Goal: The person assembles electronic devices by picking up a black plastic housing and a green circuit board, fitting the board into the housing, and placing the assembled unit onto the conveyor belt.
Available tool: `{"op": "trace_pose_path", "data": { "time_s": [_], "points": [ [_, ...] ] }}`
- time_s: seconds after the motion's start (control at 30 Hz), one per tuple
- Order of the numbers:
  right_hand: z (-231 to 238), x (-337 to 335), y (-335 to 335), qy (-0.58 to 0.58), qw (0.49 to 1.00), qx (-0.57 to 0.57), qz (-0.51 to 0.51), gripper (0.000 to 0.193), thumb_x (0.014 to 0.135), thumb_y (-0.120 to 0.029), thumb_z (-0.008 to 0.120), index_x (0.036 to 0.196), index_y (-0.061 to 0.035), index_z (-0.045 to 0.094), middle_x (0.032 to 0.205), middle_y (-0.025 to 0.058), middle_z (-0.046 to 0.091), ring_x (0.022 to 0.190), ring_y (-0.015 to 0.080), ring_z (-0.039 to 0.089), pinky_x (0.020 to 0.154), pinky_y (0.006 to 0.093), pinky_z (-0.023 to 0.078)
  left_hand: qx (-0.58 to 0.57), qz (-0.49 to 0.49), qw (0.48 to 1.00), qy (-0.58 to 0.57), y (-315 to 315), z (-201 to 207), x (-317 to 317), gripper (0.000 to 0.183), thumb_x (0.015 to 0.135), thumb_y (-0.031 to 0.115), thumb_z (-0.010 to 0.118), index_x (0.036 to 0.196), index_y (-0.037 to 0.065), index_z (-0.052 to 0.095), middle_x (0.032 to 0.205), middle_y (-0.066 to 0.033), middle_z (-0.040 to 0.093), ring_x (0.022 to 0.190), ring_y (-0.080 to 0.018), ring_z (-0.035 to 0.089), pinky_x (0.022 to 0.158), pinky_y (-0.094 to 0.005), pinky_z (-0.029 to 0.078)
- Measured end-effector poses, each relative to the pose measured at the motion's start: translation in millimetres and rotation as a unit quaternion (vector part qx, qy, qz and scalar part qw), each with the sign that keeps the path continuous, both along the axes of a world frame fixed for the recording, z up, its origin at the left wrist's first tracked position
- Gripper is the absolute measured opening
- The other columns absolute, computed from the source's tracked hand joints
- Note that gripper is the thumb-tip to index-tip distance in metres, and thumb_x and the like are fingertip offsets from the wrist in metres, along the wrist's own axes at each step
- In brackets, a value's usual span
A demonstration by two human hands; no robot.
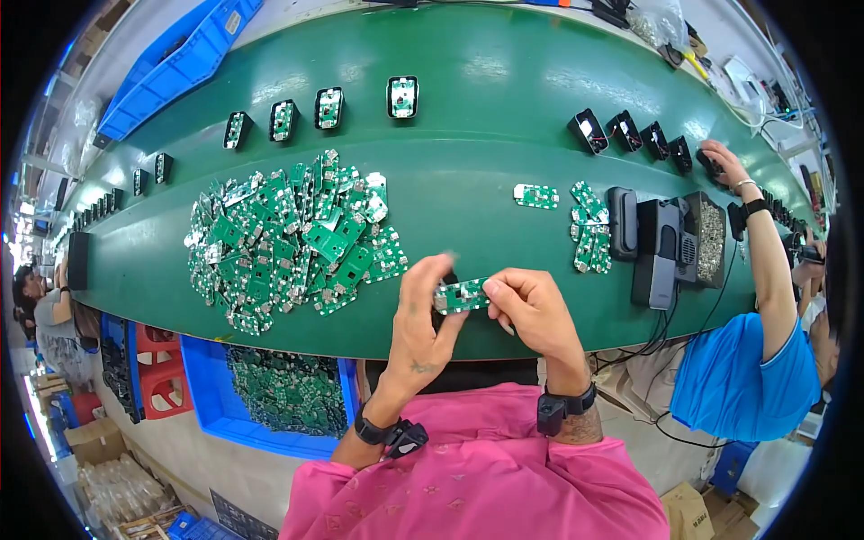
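In front of my chest, both hands meet around a small green circuit board (pixel 463 295) with silver parts on it. Dark edges of a black plastic case (pixel 437 318) show behind the board, mostly hidden. My left hand (pixel 421 310) curls around the case from the left, its raised fingertip blurred. At the board's other end, my right hand (pixel 533 306) pinches the edge between thumb and finger. I cannot tell how far the board sits in the case. To the left lies a large heap of loose circuit boards (pixel 279 238).
Black cases with boards (pixel 402 97) stand along the table's far side; open black cases (pixel 589 131) line up right. Loose boards (pixel 589 225) lie near grey devices (pixel 657 252). A co-worker's hand (pixel 724 164) touches a case. A blue bin (pixel 202 387) of boards sits below the table edge.
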State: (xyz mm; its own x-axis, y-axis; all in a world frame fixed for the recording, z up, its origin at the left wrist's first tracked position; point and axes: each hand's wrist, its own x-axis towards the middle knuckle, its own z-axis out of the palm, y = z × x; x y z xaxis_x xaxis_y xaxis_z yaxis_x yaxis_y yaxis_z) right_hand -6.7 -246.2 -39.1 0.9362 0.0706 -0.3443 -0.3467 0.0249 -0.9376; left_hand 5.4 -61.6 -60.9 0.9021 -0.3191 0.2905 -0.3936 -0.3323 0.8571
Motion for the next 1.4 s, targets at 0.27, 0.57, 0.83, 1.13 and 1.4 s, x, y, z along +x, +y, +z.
{"op": "trace_pose_path", "data": {
  "time_s": [0.27, 0.57, 0.83, 1.13, 1.4],
  "points": [
    [9, 3, -4, -0.102, 0.973, -0.203, 0.042, 0.028, 0.101, -0.020, 0.056, 0.081, -0.0022, 0.064, 0.064, -0.0023, 0.057, 0.056, 0.0039, 0.047, 0.049, 0.0225, 0.036, -0.190, -0.069, 0.948, 0.245, 7, 9, -1, 0.080, 0.082, -0.006, 0.069, 0.151, 0.002, 0.029, 0.149, -0.0160, 0.033, 0.129, -0.0207, 0.045, 0.101, -0.0329, 0.047],
    [12, 6, 2, -0.128, 0.968, -0.206, 0.057, 0.019, 0.096, -0.015, 0.061, 0.086, 0.0004, 0.065, 0.067, 0.0016, 0.058, 0.058, 0.0101, 0.053, 0.054, 0.0272, 0.042, -0.312, -0.052, 0.888, 0.333, 2, 21, -2, 0.068, 0.092, 0.000, 0.062, 0.152, 0.003, 0.031, 0.132, -0.0094, 0.050, 0.117, -0.0134, 0.053, 0.099, -0.0278, 0.046],
    [5, 3, 17, -0.302, 0.925, -0.229, -0.037, 0.011, 0.083, -0.009, 0.073, 0.092, -0.0032, 0.074, 0.118, 0.0094, 0.059, 0.096, 0.0163, 0.056, 0.079, 0.0292, 0.048, -0.269, -0.049, 0.901, 0.338, 2, 19, -2, 0.061, 0.093, -0.005, 0.059, 0.150, 0.003, 0.038, 0.126, -0.0090, 0.055, 0.109, -0.0104, 0.056, 0.091, -0.0245, 0.049],
    [0, -6, 29, -0.233, 0.964, -0.114, -0.054, 0.012, 0.084, -0.010, 0.072, 0.095, -0.0056, 0.075, 0.128, 0.0104, 0.055, 0.118, 0.0243, 0.046, 0.092, 0.0341, 0.046, -0.298, -0.040, 0.891, 0.339, -3, 19, -4, 0.060, 0.092, -0.007, 0.060, 0.148, 0.000, 0.040, 0.119, -0.0084, 0.059, 0.104, -0.0094, 0.059, 0.088, -0.0233, 0.050],
    [6, -15, 38, -0.351, 0.867, -0.339, -0.099, 0.009, 0.083, -0.002, 0.071, 0.091, -0.0014, 0.067, 0.090, 0.0110, 0.055, 0.079, 0.0252, 0.057, 0.065, 0.0344, 0.046, -0.279, 0.037, 0.929, 0.242, -6, 25, -10, 0.062, 0.090, -0.011, 0.060, 0.147, -0.003, 0.040, 0.119, -0.0086, 0.060, 0.105, -0.0128, 0.060, 0.092, -0.0262, 0.051]
  ]
}}
